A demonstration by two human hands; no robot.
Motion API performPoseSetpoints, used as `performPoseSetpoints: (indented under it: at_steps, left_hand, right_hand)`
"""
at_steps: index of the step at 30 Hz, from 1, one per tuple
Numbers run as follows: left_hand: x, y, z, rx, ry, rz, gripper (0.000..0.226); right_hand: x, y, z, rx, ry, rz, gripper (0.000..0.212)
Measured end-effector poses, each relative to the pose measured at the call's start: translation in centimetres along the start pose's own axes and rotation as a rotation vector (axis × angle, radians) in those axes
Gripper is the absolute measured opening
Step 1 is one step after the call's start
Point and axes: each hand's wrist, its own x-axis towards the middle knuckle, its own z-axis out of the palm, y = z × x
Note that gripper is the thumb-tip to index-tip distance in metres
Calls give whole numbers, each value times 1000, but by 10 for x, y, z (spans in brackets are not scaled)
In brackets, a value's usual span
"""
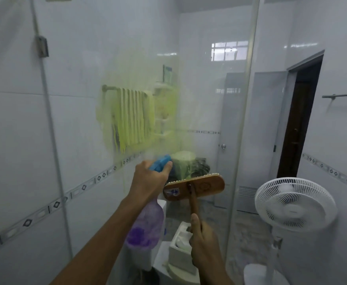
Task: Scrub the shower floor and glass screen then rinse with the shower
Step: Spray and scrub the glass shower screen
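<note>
The glass screen (82, 120) fills the left and middle of the head view, its right edge running down near the centre right. A yellow-green patch of cleaner (135, 112) clings to it and runs down in streaks. My left hand (150, 179) grips the blue trigger head of a purple spray bottle (146, 229), nozzle aimed at the glass. My right hand (203, 241) holds the handle of a wooden scrubbing brush (195, 187), its head raised flat in front of the glass, bristles facing away. The shower floor is not visible.
A white standing fan (294, 204) stands to the right, beyond the glass edge. Behind the glass I see a towel rail, corner shelves, a toilet (181, 245) and a grey door. A dark doorway (300, 124) opens at the right.
</note>
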Motion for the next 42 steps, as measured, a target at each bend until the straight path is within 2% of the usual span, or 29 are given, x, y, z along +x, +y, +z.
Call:
performPoseSetpoints:
  at_steps: [3, 6, 8, 10, 13, 17, 19, 22, 24, 26, 31, 35, 38, 40, 42]
  left_hand:
    - [5, -1, -2, -8, 12, 25, 40]
    - [15, 2, -10, -58, -46, 87, 39]
    - [18, 7, -15, -69, -64, 76, 49]
    - [22, 11, -20, -54, -57, 62, 58]
    - [31, 17, -32, -108, 0, 137, 53]
    - [39, 19, -47, -125, 2, 236, 65]
    - [44, 17, -54, -118, 9, 231, 67]
    - [48, 15, -65, -80, 33, 212, 62]
    - [54, 10, -69, -90, 20, 187, 58]
    - [61, 9, -71, -107, 0, 181, 57]
    - [77, 40, -82, -136, -21, 207, 37]
    - [96, 65, -97, -197, 74, 222, 46]
    - [100, 73, -105, -183, 44, 281, 51]
    - [100, 75, -102, -158, 24, 267, 54]
    - [98, 75, -98, -106, 20, 267, 50]
  right_hand:
    - [3, 9, 7, -6, 41, 11, 47]
    - [2, 14, 11, -34, 72, 38, 42]
    - [4, 8, 17, -54, 61, 44, 44]
    - [15, -15, 21, -71, 31, -17, 46]
    - [42, -72, 26, -8, -15, -208, 49]
    - [64, -122, 40, 43, 18, -326, 51]
    - [59, -99, 51, 34, 56, -290, 52]
    - [22, -40, 64, -6, 137, -104, 58]
    - [11, -26, 69, -66, 144, -45, 63]
    - [23, -46, 71, -45, 147, -79, 60]
    - [59, -143, 57, 14, 103, -341, 52]
    - [54, -125, 67, 13, 139, -237, 53]
    - [40, -89, 79, 16, 174, -103, 64]
    - [41, -91, 81, 0, 198, -84, 66]
    - [45, -117, 79, 26, 184, -143, 61]
